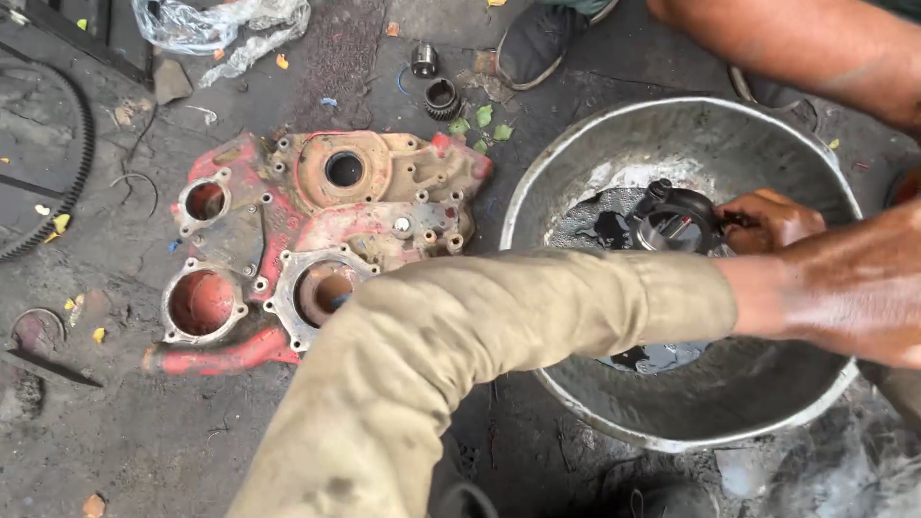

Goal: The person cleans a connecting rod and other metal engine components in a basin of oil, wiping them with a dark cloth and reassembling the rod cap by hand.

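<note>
Over the big metal basin (614, 153) on the workshop floor, a dark, oily round engine part (674, 223) is held just above the black liquid pooled at the basin's bottom. One hand (770, 220) comes in from the basin's right rim and closes its fingers on the part's right side; which of the person's hands this is cannot be told for sure, since the wrist behind it is hidden. A second forearm in a tan sleeve (537, 307) crosses the basin's near-left rim and ends in bare skin at the right edge of the view (844, 288); its fingers lie out of sight, so whether they are clenched or loose cannot be told.

Left of the basin, flat on the dirty floor, lies a red, worn engine cover (288, 240) with several round openings. Beyond the basin's far-left rim sit a small gear (441, 98) and a short metal sleeve (423, 59). A toothed belt (82, 144) curves along the floor's left edge, and crumpled clear plastic (221, 24) lies at the far-left corner. Another person's shoe (537, 43) and bare arm (796, 43) show past the basin's far rim.
</note>
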